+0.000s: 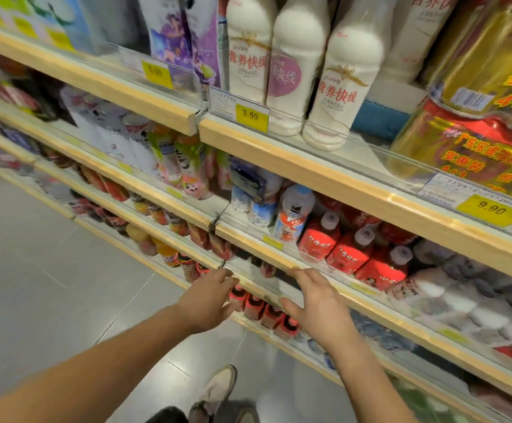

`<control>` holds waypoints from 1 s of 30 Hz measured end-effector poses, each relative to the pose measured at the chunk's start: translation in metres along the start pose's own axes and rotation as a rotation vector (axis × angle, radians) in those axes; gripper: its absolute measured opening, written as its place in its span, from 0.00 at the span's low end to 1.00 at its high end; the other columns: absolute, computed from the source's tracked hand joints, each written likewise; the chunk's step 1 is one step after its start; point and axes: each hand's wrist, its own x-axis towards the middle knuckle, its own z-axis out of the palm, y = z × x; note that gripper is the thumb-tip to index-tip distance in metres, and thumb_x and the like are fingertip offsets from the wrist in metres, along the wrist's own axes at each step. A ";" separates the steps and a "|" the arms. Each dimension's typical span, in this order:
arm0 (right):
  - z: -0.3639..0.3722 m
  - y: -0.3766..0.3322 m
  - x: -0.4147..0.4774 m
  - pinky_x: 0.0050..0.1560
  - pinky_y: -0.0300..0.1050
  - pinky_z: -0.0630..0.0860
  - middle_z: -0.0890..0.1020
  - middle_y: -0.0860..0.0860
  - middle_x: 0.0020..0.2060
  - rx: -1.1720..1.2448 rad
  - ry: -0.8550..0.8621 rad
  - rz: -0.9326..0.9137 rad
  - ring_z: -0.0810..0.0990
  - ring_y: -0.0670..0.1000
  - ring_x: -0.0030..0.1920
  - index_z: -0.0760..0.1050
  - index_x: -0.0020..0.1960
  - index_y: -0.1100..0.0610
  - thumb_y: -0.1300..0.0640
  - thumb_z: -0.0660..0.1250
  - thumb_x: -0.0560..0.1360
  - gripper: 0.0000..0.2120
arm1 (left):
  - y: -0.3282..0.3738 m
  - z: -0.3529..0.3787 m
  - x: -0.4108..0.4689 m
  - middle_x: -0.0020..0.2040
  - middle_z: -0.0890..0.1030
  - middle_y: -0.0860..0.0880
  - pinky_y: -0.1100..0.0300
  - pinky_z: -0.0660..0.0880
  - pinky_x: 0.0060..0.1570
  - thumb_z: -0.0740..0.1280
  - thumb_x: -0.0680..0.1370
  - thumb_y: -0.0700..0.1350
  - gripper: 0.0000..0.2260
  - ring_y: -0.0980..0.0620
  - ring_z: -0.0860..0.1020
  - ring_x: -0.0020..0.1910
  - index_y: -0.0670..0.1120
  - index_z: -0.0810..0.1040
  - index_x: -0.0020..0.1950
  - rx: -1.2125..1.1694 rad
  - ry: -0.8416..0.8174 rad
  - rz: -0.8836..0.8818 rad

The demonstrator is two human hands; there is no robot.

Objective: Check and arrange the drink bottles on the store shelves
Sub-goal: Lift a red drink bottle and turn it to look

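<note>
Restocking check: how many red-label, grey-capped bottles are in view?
3 red-label bottles, in a diagonal row: left, middle, right. More may be hidden behind.

Grey tiled floor w/ soft light glare, tiered shelving w/ pale wood-look front edges & yellow price tags

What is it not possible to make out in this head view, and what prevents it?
Head view:
- Left hand: motion blur hides whether its fingers hold anything.
- Red-capped bottles: partly hidden by that hand.
- Gold multipack: cut off by the right edge.
- 9.90 price label: fine print too small.
</note>
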 end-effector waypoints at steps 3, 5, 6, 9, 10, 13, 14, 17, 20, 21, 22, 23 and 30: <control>0.013 -0.014 0.010 0.64 0.46 0.74 0.72 0.45 0.69 0.029 -0.056 -0.045 0.73 0.49 0.68 0.69 0.74 0.48 0.41 0.68 0.78 0.27 | -0.015 -0.001 -0.031 0.73 0.69 0.47 0.54 0.67 0.69 0.63 0.80 0.56 0.24 0.47 0.68 0.71 0.47 0.69 0.73 -0.011 0.034 -0.110; 0.020 -0.030 0.019 0.67 0.48 0.73 0.72 0.46 0.69 0.038 -0.092 -0.082 0.73 0.50 0.68 0.69 0.75 0.48 0.40 0.68 0.78 0.29 | -0.027 -0.003 -0.050 0.72 0.69 0.48 0.55 0.68 0.69 0.64 0.80 0.57 0.25 0.48 0.68 0.70 0.48 0.68 0.74 -0.024 0.059 -0.195; 0.023 -0.040 0.023 0.68 0.48 0.72 0.72 0.46 0.68 0.047 -0.108 -0.102 0.73 0.50 0.68 0.69 0.75 0.48 0.40 0.68 0.78 0.29 | -0.034 -0.005 -0.058 0.72 0.69 0.49 0.55 0.68 0.69 0.63 0.80 0.57 0.25 0.48 0.68 0.70 0.49 0.67 0.74 -0.029 0.068 -0.237; 0.030 -0.075 0.040 0.67 0.47 0.72 0.74 0.46 0.67 0.047 -0.139 -0.189 0.73 0.49 0.68 0.70 0.75 0.48 0.41 0.68 0.78 0.28 | -0.059 -0.009 -0.081 0.72 0.69 0.49 0.55 0.68 0.68 0.62 0.80 0.60 0.25 0.49 0.68 0.70 0.49 0.68 0.74 -0.057 0.096 -0.357; 0.033 -0.087 0.046 0.66 0.47 0.72 0.74 0.47 0.67 0.040 -0.152 -0.212 0.73 0.49 0.68 0.70 0.74 0.48 0.41 0.68 0.78 0.27 | -0.069 -0.011 -0.088 0.72 0.69 0.50 0.55 0.68 0.68 0.61 0.80 0.60 0.26 0.49 0.68 0.70 0.50 0.68 0.74 -0.076 0.107 -0.395; 0.040 -0.127 0.065 0.63 0.50 0.75 0.73 0.47 0.67 0.013 -0.184 -0.246 0.75 0.51 0.67 0.69 0.74 0.47 0.40 0.68 0.78 0.27 | -0.100 -0.019 -0.107 0.71 0.71 0.49 0.55 0.69 0.67 0.61 0.80 0.62 0.26 0.49 0.69 0.69 0.50 0.68 0.74 -0.134 0.139 -0.484; 0.044 -0.140 0.071 0.63 0.50 0.75 0.73 0.46 0.67 0.009 -0.194 -0.255 0.75 0.50 0.66 0.69 0.74 0.46 0.40 0.68 0.78 0.27 | -0.112 -0.021 -0.113 0.70 0.71 0.49 0.55 0.69 0.67 0.61 0.80 0.62 0.27 0.49 0.69 0.69 0.50 0.68 0.74 -0.144 0.146 -0.506; 0.061 -0.183 0.090 0.62 0.48 0.75 0.73 0.46 0.66 0.015 -0.209 -0.270 0.75 0.50 0.66 0.68 0.74 0.45 0.39 0.68 0.77 0.28 | -0.156 -0.034 -0.131 0.70 0.71 0.49 0.55 0.70 0.67 0.62 0.79 0.63 0.27 0.49 0.69 0.69 0.50 0.69 0.73 -0.186 0.170 -0.562; 0.081 -0.235 0.113 0.59 0.49 0.76 0.73 0.44 0.66 0.024 -0.223 -0.259 0.76 0.49 0.64 0.69 0.74 0.44 0.37 0.67 0.76 0.28 | -0.208 -0.052 -0.154 0.70 0.71 0.49 0.54 0.70 0.68 0.62 0.79 0.63 0.27 0.49 0.69 0.69 0.50 0.69 0.73 -0.213 0.213 -0.590; 0.086 -0.254 0.121 0.57 0.48 0.76 0.73 0.44 0.65 0.029 -0.228 -0.255 0.77 0.48 0.62 0.69 0.73 0.44 0.37 0.67 0.76 0.28 | -0.224 -0.059 -0.164 0.70 0.71 0.49 0.53 0.69 0.68 0.62 0.79 0.63 0.27 0.48 0.68 0.70 0.50 0.69 0.73 -0.220 0.213 -0.599; 0.091 -0.275 0.130 0.54 0.47 0.77 0.73 0.43 0.64 0.039 -0.234 -0.251 0.79 0.48 0.59 0.69 0.73 0.43 0.36 0.67 0.76 0.28 | -0.241 -0.067 -0.175 0.70 0.70 0.49 0.53 0.69 0.69 0.62 0.79 0.63 0.27 0.48 0.68 0.70 0.50 0.69 0.73 -0.226 0.210 -0.608; 0.097 -0.296 0.139 0.51 0.46 0.76 0.73 0.43 0.63 0.048 -0.237 -0.254 0.79 0.47 0.56 0.69 0.72 0.43 0.36 0.66 0.75 0.28 | -0.261 -0.075 -0.185 0.71 0.70 0.49 0.52 0.69 0.69 0.62 0.79 0.63 0.27 0.48 0.67 0.71 0.50 0.68 0.73 -0.220 0.205 -0.614; 0.141 -0.411 0.193 0.50 0.40 0.67 0.75 0.41 0.63 0.088 -0.192 -0.275 0.75 0.45 0.63 0.71 0.70 0.42 0.36 0.65 0.75 0.25 | -0.376 -0.118 -0.234 0.71 0.70 0.48 0.52 0.67 0.71 0.61 0.79 0.64 0.28 0.47 0.67 0.72 0.50 0.68 0.74 -0.213 0.191 -0.632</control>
